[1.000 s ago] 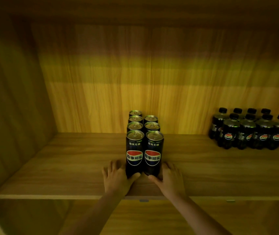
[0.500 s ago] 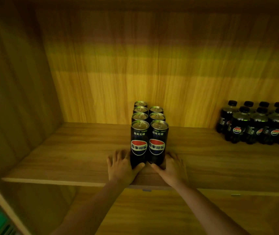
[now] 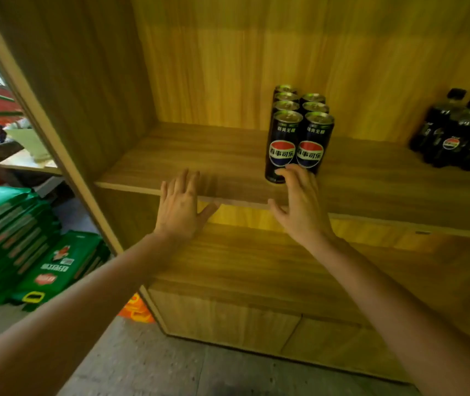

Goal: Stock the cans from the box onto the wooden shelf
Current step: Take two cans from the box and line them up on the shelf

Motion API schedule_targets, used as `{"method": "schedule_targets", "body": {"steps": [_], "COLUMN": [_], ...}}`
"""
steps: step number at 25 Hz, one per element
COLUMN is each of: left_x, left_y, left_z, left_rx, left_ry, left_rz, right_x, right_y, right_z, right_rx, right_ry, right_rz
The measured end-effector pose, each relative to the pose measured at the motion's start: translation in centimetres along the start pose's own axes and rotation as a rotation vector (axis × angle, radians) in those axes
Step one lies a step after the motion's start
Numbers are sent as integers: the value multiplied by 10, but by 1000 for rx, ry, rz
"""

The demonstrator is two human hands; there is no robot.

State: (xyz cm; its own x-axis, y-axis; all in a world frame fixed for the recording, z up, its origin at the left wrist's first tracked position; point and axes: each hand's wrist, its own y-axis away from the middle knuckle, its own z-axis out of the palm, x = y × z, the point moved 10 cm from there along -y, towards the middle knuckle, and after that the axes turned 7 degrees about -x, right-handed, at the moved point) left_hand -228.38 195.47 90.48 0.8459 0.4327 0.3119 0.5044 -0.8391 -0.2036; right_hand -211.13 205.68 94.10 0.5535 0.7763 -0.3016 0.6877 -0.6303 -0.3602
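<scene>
Several tall black cola cans (image 3: 299,135) stand in two rows on the wooden shelf (image 3: 228,167), running from its front edge toward the back wall. My left hand (image 3: 181,207) hovers open at the shelf's front edge, well left of the cans, holding nothing. My right hand (image 3: 299,201) is open with spread fingers just in front of the two front cans; its fingertips overlap their lower parts. The box is not in view.
A group of dark cola bottles (image 3: 456,132) stands on the shelf at the right. Green packs (image 3: 22,247) lie stacked on the floor at the left, beside the cabinet's side panel (image 3: 56,138). An orange item (image 3: 136,308) lies at the cabinet's foot.
Both hands have come off the two front cans and drawn back to the shelf edge, the left one moving away to the left. My view has swung left and down.
</scene>
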Motion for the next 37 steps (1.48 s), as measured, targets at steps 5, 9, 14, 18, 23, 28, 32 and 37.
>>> {"method": "schedule_targets", "body": {"steps": [5,9,14,18,23,28,32,37], "left_x": [-67,-119,-203,-257,-302,-352,-401,-446], "left_y": [49,78,135,173,213,272,327,391], "left_z": [-43,-62,-31,21,131,307,480,669], "left_rx": [63,66,-27,-82,-123,-250,-404,-689], "left_ry": [-67,-162,-132,-90,-8,33,37,111], "left_rz": [37,103,185,201,184,174,218,237], "right_x": [-104,-173,-224,-232,-212,-150,-103,-52], "right_y": [19,32,71,114,174,255,341,441], "right_z": [48,77,140,212,325,483,647,825], "right_rx": [-177,-176,-187,-238,-340,-441,-594,-747], "right_ry": [81,92,66,35,32,-43,-91,-147], "right_rz": [-125,-139,-36,57,78,163,170,230]}}
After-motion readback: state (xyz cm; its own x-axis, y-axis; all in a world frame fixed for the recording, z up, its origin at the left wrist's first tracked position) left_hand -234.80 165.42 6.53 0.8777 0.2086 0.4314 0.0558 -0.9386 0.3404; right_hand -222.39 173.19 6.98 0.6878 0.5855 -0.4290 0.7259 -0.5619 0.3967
